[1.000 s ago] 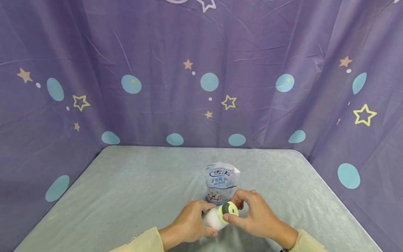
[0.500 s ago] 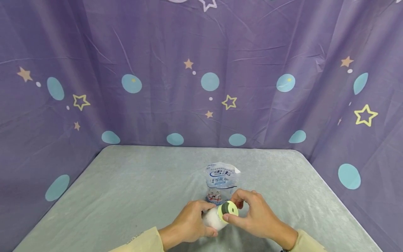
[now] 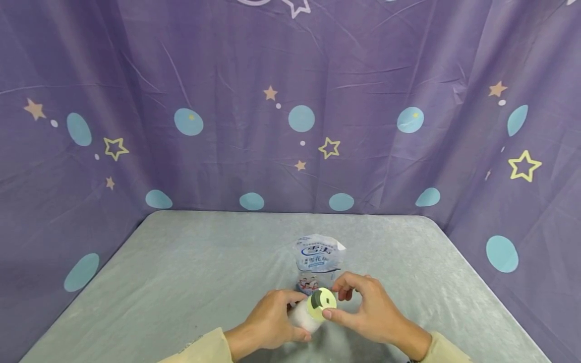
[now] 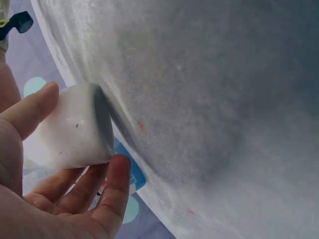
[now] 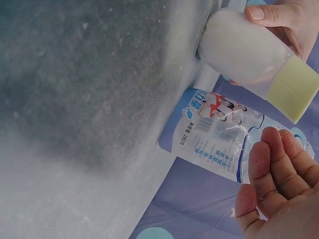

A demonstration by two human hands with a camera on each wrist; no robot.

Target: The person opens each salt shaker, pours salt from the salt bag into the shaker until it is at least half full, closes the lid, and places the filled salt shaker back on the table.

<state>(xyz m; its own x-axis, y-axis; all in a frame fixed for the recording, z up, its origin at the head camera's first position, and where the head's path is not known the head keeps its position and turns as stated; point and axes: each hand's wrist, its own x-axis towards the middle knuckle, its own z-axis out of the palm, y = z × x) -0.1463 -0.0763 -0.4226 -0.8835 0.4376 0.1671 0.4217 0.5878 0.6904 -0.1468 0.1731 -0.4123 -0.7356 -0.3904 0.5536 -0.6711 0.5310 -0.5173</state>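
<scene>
My left hand (image 3: 272,320) grips a seasoning jar (image 3: 303,316) filled with white contents, thumb on one side and fingers on the other. The jar leans, its pale yellow-green lid (image 5: 295,89) turned to the right; a dark green patch and a small opening show on the lid's top. In the left wrist view the jar's base (image 4: 103,124) faces the table. My right hand (image 3: 374,315) is beside the lid with fingers loosely bent. Its fingers (image 5: 260,164) stand apart from the lid in the right wrist view; whether the thumb touches it I cannot tell.
A clear plastic pouch (image 3: 317,259) with blue printing stands just behind the jar. A pale grey cloth (image 3: 204,262) covers the table. Purple curtains (image 3: 236,101) with stars and dots enclose the back and both sides.
The jar has tipped toward upright, its lid shifting slightly left, away from the right hand's fingers. The right hand has loosened from around the lid. The pouch has stayed in place.
</scene>
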